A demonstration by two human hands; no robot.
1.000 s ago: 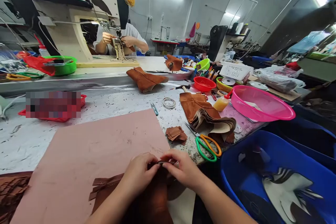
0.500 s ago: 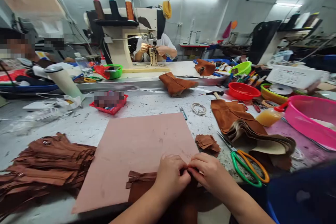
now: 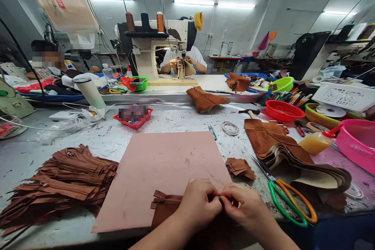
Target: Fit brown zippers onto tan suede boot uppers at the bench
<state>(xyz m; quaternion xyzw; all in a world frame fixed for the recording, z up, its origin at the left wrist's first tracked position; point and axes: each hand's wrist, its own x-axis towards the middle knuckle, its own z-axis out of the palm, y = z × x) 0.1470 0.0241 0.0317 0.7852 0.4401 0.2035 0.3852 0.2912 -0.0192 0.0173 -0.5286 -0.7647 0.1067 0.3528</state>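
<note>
A brown zipper [image 3: 168, 199] lies along the edge of a brown leather piece [image 3: 164, 216] at the near edge of a pinkish board [image 3: 172, 164]. My left hand [image 3: 202, 199] rests over the zipper's run, its thumb and finger pinching the zipper and leather edge. Right beside it, my right hand [image 3: 246, 203] pinches the same edge, fingertips almost touching the left ones. The held spot is mostly covered by my fingers. The lower part of the leather hangs in shadow below the hands.
Brown zippers [image 3: 67, 179] are heaped at left. Scissors [image 3: 288, 199] with green and orange handles, leather scraps [image 3: 241, 170] and stacked leather panels [image 3: 281, 144] lie at right. A glue bottle [image 3: 318, 142] stands behind. Across the table, a person works at a sewing machine [image 3: 152, 54].
The view has shifted, so the table sits further right and lower in the picture. Both hands keep their pinch with slightly altered fingertips. The person opposite now has a piece raised at the machine.
</note>
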